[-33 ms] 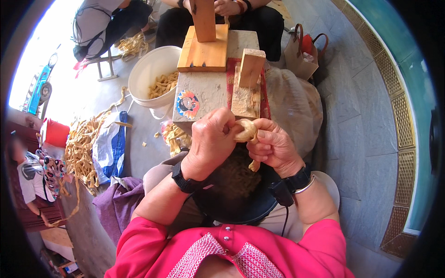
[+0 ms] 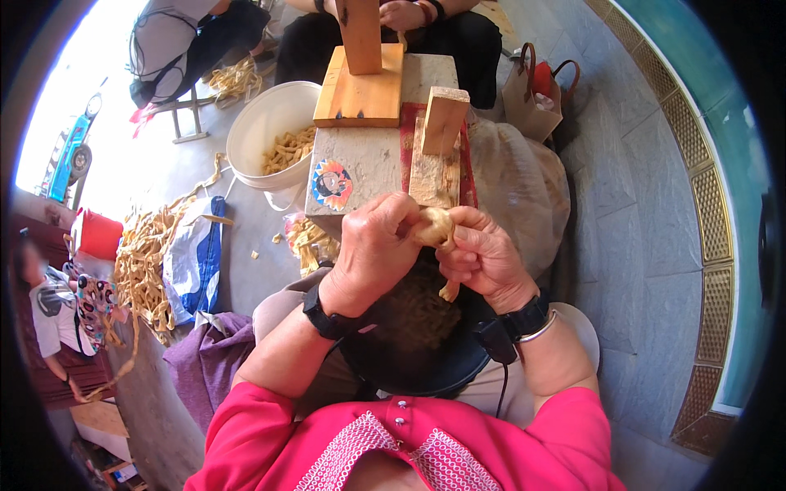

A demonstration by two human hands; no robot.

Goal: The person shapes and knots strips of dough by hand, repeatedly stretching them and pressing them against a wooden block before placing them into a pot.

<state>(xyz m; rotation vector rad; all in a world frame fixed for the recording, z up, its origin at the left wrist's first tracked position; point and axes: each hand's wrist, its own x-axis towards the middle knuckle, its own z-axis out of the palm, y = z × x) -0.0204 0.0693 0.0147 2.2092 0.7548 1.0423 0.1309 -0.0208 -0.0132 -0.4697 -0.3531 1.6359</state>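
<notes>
Between my two hands is a pale tan strip wound into a small knotted loop point(image 2: 435, 227); its loose end hangs below my fingers. My left hand point(image 2: 378, 250) is closed, pinching the loop's left side. On the other side, the fingers of my right hand point(image 2: 485, 255) are curled and grip the loop where the tail comes out. Both hands are just off the near end of a grey bench point(image 2: 360, 155). Beneath them, between my knees, sits a dark basin point(image 2: 434, 368) holding a brownish heap that is too blurred to name.
A wooden block stand point(image 2: 442, 131) and a larger one point(image 2: 358, 90) stand on the bench. Left are a white bucket point(image 2: 246, 135) of tan pieces and a pile of strips point(image 2: 147, 262) by a blue-white sack point(image 2: 192, 262). Another person's hand point(image 2: 403, 15) shows beyond; a handbag point(image 2: 528, 110) stands right.
The knotted loop has turned slightly in my fingers, and its hole is less visible. My left hand has shifted a little to the right.
</notes>
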